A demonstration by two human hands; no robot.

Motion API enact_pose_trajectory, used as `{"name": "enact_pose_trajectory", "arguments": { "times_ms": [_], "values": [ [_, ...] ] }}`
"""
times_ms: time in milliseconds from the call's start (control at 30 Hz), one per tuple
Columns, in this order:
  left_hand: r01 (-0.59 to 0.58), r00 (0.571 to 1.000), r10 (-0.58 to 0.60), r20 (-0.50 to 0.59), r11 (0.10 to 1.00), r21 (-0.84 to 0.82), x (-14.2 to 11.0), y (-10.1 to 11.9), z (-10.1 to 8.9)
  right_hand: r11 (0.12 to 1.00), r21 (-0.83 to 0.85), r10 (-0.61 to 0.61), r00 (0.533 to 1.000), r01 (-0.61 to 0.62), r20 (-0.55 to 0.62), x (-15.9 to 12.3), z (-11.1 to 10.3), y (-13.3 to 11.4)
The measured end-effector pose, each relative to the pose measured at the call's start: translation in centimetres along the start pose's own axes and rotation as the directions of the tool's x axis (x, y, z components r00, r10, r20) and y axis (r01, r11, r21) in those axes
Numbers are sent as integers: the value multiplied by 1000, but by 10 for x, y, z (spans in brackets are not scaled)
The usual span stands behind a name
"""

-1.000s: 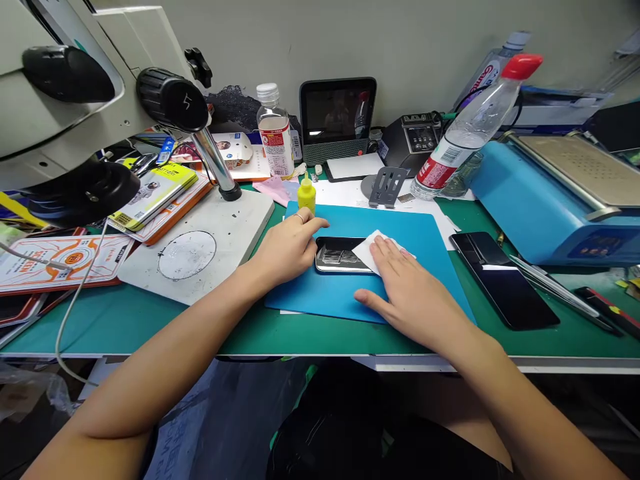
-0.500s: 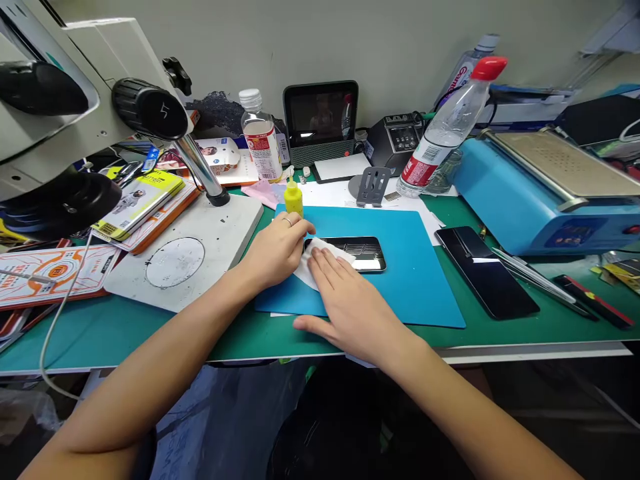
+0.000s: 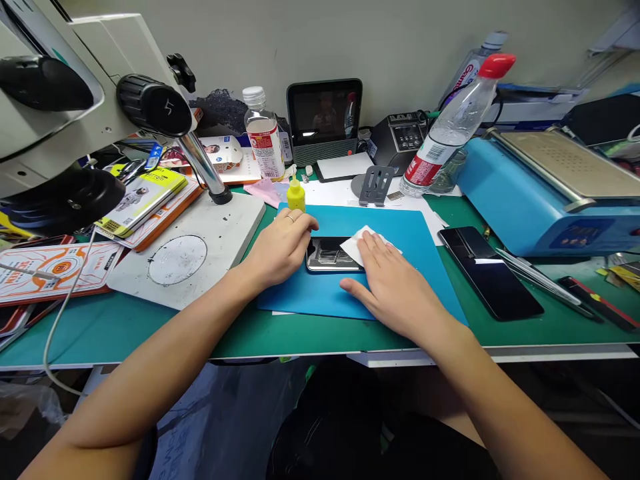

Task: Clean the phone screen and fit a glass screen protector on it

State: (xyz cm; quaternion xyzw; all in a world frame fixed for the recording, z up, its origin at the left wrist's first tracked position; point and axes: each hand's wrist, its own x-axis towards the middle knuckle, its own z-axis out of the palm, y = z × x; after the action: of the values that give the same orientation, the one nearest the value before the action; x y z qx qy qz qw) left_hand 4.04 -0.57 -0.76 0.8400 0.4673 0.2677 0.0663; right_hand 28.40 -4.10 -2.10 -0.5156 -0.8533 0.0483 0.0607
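A phone (image 3: pixel 327 256) lies lengthwise on a blue mat, its dark, streaked face showing and its right part covered. My left hand (image 3: pixel 286 245) is closed, with bent fingers at the phone's left end; the fingertips are partly hidden. My right hand (image 3: pixel 387 277) lies flat over a white wipe (image 3: pixel 354 248), pressing it on the phone's right end, with fingers straight and thumb spread out. Just beyond my left hand stands a small yellow bottle (image 3: pixel 296 195).
Left is a microscope stand (image 3: pixel 227 243) with its head above. To the right lie a black phone (image 3: pixel 493 273), tweezers (image 3: pixel 545 283) and a blue heating plate (image 3: pixel 545 200). At the back are a red-capped bottle (image 3: pixel 440 150), a clear bottle (image 3: pixel 265 143) and a small display (image 3: pixel 325 113).
My right hand has slid the white wipe rightward along the phone, uncovering its left part. My left hand stays at the phone's left end. The view has shifted slightly.
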Motion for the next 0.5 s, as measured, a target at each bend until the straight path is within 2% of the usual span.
{"name": "enact_pose_trajectory", "arguments": {
  "times_ms": [133, 267, 400, 500],
  "values": [
    [-45, 998, 44, -39, 998, -46, 1, 2, -1, 1000, 27, -15, 1000, 15, 0, 26, 3, -30],
    [-46, 998, 44, -35, 998, -44, 0, 2, 0, 986, 115, -123, 992, 124, -22, 41, 8, -64],
    [-19, 1000, 19, -11, 1000, -24, -1, 1, 0, 957, 176, -230, 973, 233, -37, 33, 10, -80],
    [-9, 1000, 9, -7, 1000, 0, -1, 1, 0, 952, 167, -256, 967, 255, -14, 12, 10, -73]
  ]
}}
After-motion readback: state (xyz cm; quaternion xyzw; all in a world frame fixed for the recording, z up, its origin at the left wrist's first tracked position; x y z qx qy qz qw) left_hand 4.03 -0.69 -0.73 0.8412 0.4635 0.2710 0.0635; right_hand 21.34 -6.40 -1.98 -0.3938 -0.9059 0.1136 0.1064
